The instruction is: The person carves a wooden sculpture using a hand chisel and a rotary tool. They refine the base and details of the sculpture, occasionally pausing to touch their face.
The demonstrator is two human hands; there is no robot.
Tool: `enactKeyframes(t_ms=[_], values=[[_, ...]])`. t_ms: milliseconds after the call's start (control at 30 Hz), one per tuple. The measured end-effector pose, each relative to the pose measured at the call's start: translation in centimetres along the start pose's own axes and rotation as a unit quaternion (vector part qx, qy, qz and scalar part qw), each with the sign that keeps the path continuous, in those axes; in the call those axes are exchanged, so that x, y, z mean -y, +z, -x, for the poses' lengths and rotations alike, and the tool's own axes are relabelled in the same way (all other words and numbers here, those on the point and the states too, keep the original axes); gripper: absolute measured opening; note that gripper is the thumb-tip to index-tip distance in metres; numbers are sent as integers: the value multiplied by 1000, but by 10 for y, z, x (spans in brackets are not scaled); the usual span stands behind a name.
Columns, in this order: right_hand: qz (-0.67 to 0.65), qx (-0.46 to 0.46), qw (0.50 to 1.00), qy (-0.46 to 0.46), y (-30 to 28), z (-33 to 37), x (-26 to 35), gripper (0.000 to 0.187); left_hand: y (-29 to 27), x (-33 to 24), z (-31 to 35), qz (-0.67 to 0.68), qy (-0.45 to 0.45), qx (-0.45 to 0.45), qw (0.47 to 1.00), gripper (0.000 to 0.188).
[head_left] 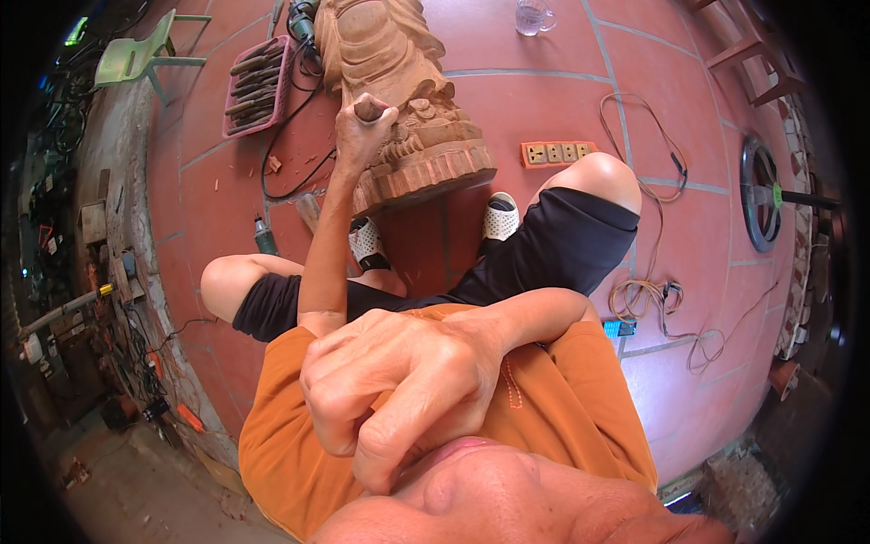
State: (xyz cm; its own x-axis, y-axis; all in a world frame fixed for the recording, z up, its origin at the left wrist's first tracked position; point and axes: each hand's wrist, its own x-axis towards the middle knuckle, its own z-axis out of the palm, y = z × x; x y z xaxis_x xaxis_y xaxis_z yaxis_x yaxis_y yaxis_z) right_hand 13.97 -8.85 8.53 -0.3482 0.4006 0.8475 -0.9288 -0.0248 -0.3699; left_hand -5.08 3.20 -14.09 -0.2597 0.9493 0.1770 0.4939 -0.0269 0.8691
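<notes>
A carved wooden statue [394,54] lies on the tiles in front of me, its ridged base [426,177] toward my feet. My left hand [361,136] is closed round a carving chisel, beside the carved detail near the base. Only the round wooden end of the chisel [368,111] shows; its blade is hidden. My right hand [399,381] is raised close below the camera, held against my chin. Its fingers are curled in, and nothing shows between them, though the fingertips are partly hidden.
A pink basket [283,68] holds several carving tools, beside a green power tool [304,23] with a black cable. An orange socket strip [557,154] lies right of the statue; cords [648,295] trail farther right. A glass mug [533,18] and a green chair [136,59] stand farther off.
</notes>
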Motion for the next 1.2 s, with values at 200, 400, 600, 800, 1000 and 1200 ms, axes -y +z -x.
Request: enactKeyframes(t_ms=[200, 400, 600, 800, 1000, 1200], values=[[-43, -29, 999, -11, 7, 4, -4, 20, 2, -9, 4, 47, -7, -12, 999, 11], [-15, 0, 1000, 4, 2, 2, 3, 10, 15, -26, 14, 98, 14, -25, 995, 14], [-40, -36, 998, -16, 11, 4, -3, 23, 27, -26, 27, 68, -8, -27, 997, 16], [-71, -47, 996, 8, 15, 5, 0, 23, 32, -18, 28, 128, -43, -28, 990, 14], [-81, -56, 995, -1, 12, 4, 0, 24, 33, -15, 27, 196, -77, -64, 975, 15], [-44, 20, 999, 10, -2, -1, 6, 5, 28, -19, 23, 220, -99, -47, 969, 15]])
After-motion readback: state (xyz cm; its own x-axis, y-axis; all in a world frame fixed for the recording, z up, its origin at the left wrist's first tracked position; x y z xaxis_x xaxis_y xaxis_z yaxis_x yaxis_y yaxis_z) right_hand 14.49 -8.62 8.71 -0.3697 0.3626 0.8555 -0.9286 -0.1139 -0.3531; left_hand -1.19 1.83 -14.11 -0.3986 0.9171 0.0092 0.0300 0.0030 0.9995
